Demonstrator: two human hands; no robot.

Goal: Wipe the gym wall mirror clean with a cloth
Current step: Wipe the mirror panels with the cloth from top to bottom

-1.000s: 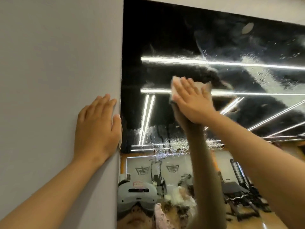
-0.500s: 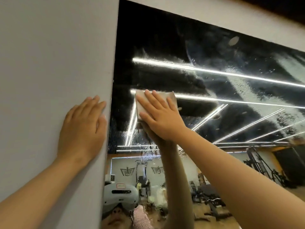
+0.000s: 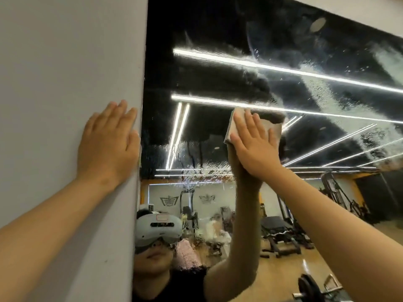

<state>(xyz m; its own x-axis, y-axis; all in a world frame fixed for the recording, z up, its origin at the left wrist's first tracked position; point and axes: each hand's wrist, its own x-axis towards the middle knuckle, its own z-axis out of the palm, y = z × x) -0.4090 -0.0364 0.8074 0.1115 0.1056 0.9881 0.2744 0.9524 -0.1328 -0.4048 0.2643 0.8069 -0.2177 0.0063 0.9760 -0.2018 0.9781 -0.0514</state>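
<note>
Head view, streaky wet mirror (image 3: 207, 73), folded cloth (image 3: 233, 127)

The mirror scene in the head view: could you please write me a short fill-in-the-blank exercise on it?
1. The right hand presses a folded ____ against the mirror.
2. The left hand rests flat on the grey ____ beside it.
3. Cloudy smears lie mostly toward the mirror's upper ____ corner.
Missing: cloth, wall, right.
</note>
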